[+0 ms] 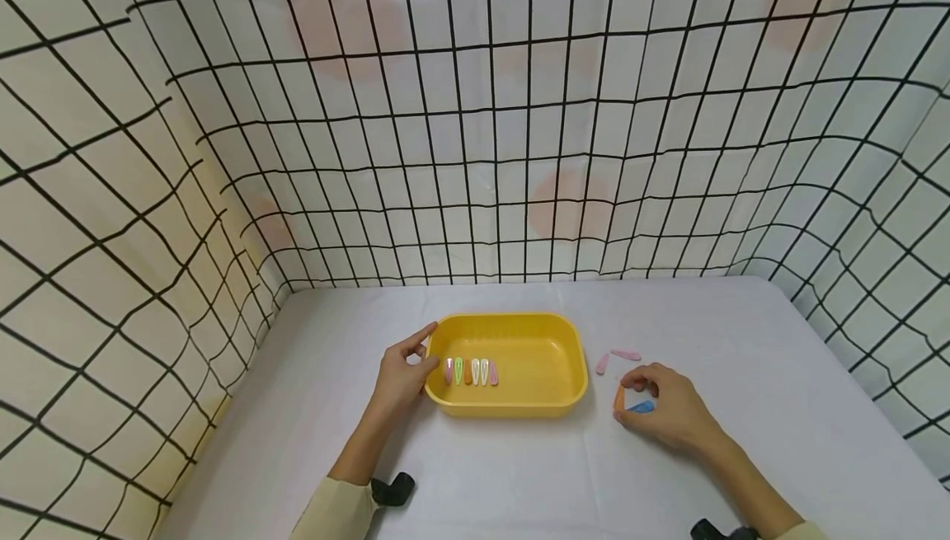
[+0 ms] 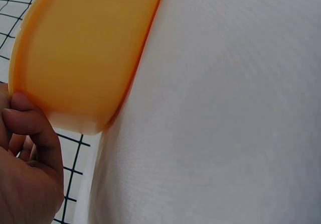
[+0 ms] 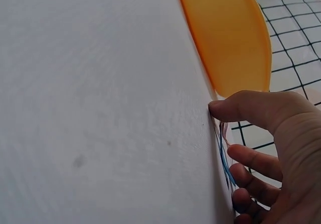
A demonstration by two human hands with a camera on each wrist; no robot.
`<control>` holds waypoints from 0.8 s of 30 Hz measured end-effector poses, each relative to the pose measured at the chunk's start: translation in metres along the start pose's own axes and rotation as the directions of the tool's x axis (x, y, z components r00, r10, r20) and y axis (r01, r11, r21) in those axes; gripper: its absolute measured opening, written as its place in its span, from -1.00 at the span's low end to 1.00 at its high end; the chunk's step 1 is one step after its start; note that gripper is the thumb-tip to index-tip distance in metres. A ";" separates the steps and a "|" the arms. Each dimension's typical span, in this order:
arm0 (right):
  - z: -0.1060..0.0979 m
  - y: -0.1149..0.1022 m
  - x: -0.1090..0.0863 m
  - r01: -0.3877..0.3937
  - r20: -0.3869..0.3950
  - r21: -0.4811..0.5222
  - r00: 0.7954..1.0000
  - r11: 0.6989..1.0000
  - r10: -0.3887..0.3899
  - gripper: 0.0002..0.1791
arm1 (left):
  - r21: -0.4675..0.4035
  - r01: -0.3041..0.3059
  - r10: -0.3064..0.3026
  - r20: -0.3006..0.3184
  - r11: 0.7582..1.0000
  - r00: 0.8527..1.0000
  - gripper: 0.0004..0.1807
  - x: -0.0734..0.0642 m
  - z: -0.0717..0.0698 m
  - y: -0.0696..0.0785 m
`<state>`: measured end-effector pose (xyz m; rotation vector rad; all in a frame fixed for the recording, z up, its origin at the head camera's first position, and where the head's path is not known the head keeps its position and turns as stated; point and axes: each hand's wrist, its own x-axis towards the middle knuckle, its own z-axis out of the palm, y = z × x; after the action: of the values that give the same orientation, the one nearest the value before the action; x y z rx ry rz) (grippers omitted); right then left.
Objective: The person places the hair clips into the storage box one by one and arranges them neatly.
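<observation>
My left hand point(image 1: 401, 377) grips the left rim of a yellow tray point(image 1: 519, 410), thumb over the edge; the left wrist view shows its fingers curled at the tray's end. Inside the tray, a row of several snap hair clips lies at the left: pink, a green clip point(image 1: 458, 371), orange, white and pink. To the right of the tray my right hand point(image 1: 671, 410) holds an orange hair clip point(image 1: 619, 397) between thumb and fingertip, low at the table. Beneath that hand lies a blue hair clip point(image 1: 641, 406), partly hidden by it.
Two pink hair clips, one upright point(image 1: 602, 364) and one sideways point(image 1: 626, 355), lie between tray and right hand. A white cloth covers the table point(image 1: 505, 474). Black wire grid point(image 1: 475, 136) over white sheeting stands behind and on both sides.
</observation>
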<state>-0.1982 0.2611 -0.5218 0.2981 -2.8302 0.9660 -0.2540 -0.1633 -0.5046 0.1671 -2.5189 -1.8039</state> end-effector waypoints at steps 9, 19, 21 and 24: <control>-0.007 0.003 0.003 -0.002 0.009 0.018 1.000 1.000 0.002 -0.51 | 0.011 -0.001 0.001 0.008 1.000 1.000 -0.31 -0.001 -0.001 0.001; -0.019 0.006 0.013 0.045 -0.033 0.020 0.998 0.999 -0.044 -0.49 | 0.046 -0.008 0.006 0.035 0.999 0.999 -0.31 -0.002 -0.003 0.004; -0.022 0.005 0.016 0.044 -0.031 0.013 0.999 0.999 -0.043 -0.49 | 0.046 -0.007 0.005 0.042 0.999 0.999 -0.31 -0.002 -0.003 0.005; -0.026 0.004 0.020 0.046 -0.030 0.004 0.998 0.999 -0.046 -0.49 | 0.042 -0.003 0.001 0.046 0.999 0.999 -0.31 -0.003 -0.004 0.005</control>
<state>-0.2170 0.2774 -0.4997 0.3445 -2.7815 0.9595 -0.2509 -0.1651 -0.4983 0.1255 -2.5887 -1.7755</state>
